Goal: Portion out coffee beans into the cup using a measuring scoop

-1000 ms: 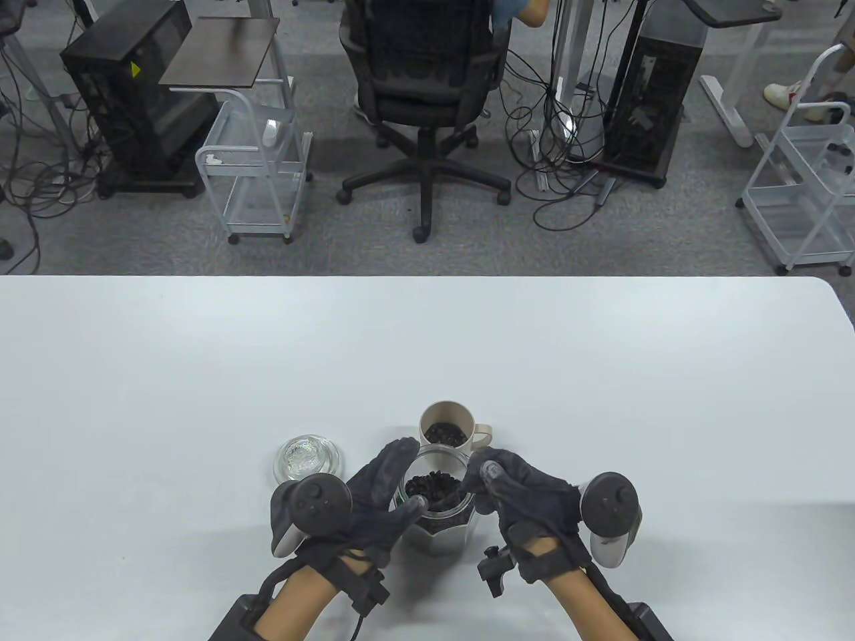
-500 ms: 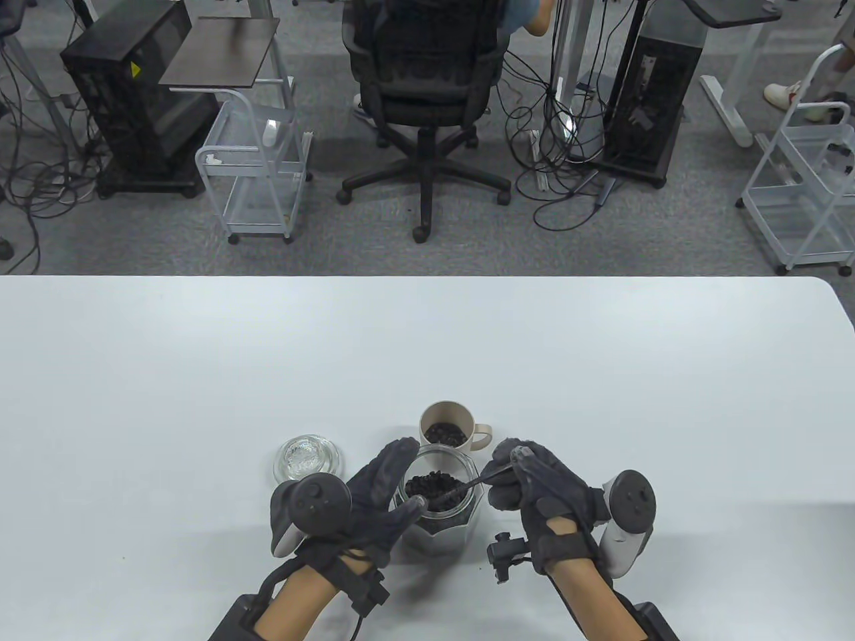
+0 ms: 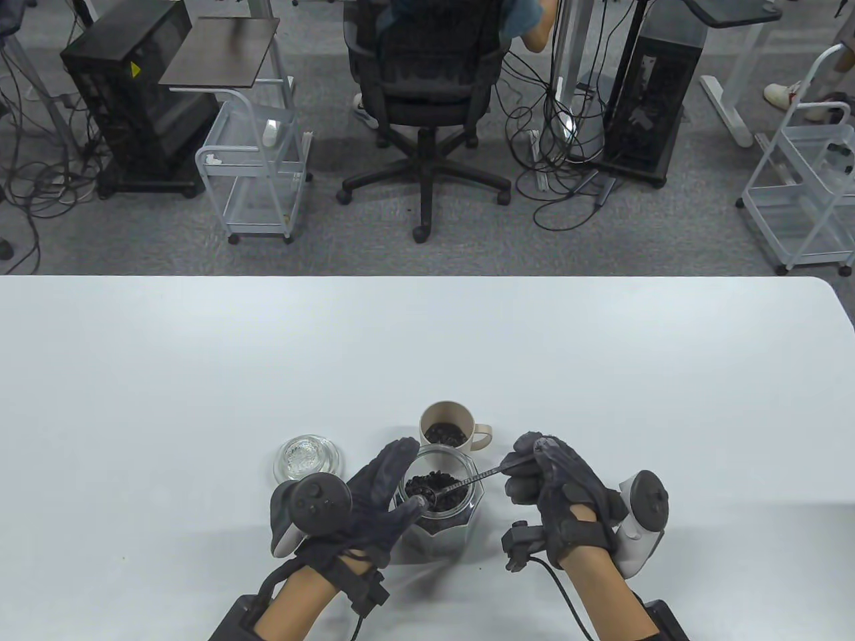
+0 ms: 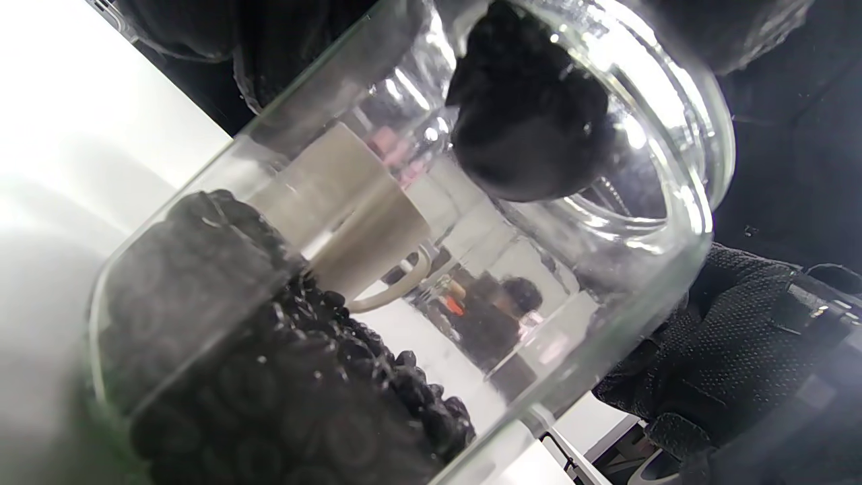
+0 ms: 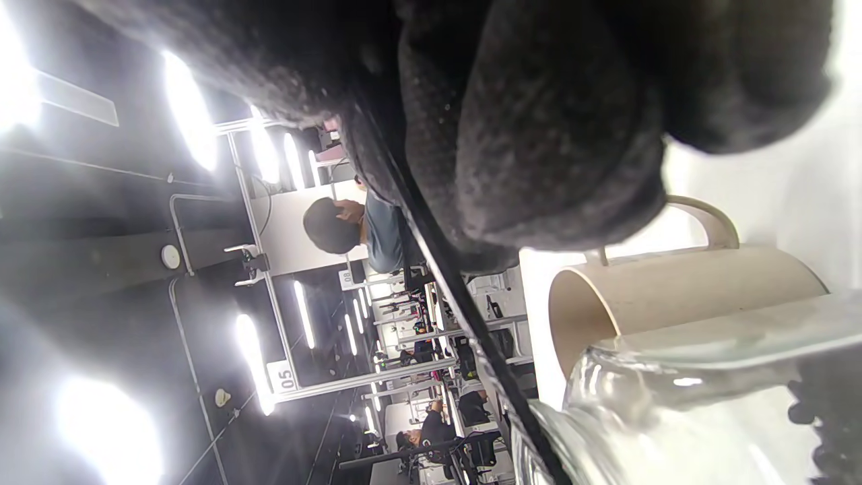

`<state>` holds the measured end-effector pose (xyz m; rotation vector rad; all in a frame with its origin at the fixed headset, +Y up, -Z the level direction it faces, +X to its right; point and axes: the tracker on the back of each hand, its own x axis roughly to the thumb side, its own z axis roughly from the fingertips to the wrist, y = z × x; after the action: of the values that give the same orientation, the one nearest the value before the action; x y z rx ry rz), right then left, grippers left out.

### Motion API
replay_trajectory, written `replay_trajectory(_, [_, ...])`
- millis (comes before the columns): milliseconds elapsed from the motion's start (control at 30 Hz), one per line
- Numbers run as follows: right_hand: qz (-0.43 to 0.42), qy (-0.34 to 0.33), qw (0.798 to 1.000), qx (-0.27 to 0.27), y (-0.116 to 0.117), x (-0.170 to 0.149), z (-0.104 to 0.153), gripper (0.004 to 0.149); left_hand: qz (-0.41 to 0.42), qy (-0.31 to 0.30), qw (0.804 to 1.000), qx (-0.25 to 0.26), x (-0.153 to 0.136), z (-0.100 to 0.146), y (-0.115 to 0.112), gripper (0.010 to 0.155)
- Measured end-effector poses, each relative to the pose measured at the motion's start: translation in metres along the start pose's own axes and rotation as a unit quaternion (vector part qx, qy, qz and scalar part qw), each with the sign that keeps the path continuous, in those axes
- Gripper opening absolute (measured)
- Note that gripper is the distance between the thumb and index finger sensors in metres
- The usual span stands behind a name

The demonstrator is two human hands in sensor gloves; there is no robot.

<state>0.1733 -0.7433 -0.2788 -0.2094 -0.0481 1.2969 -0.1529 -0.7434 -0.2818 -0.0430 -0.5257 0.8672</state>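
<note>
A glass jar (image 3: 441, 507) half full of coffee beans (image 3: 437, 486) stands near the table's front edge. My left hand (image 3: 384, 497) grips the jar, fingers curled round its left side and rim. My right hand (image 3: 534, 471) pinches the thin metal handle of the measuring scoop (image 3: 467, 481); the scoop's bowl (image 3: 427, 497) lies in the beans inside the jar. Just behind the jar stands a beige cup (image 3: 446, 427) holding beans, its handle to the right. The left wrist view shows the jar (image 4: 404, 269) close up, the right wrist view the scoop handle (image 5: 458, 296) and the cup (image 5: 673, 296).
The jar's glass lid (image 3: 306, 458) lies on the white table (image 3: 200, 374) left of the jar. Beyond the table's far edge are an office chair (image 3: 427, 87), a seated person, wire carts and computer towers.
My right hand has drawn back to the right and turned, so the scoop's handle now shows slanting down into the jar. The left hand, jar and cup have stayed put.
</note>
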Motion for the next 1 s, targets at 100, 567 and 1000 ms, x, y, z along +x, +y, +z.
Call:
replay_trajectory(100, [-0.005,0.002,1.000,-0.006,-0.003,0.001,-0.001,0.040,-0.001,0.000,1.000,0.001,0.000,0.000,0.000,0.086])
replay_trajectory(567, [-0.032,0.022,0.999,-0.024,-0.014,0.000,-0.005,0.039,0.000,0.001,1.000,-0.001,0.000,0.000,0.000,0.085])
replay_trajectory(1000, [-0.084,0.028,0.996,-0.027,-0.021,0.009,-0.002,0.040,0.000,0.002,1.000,-0.002,0.000,0.001,0.001,0.085])
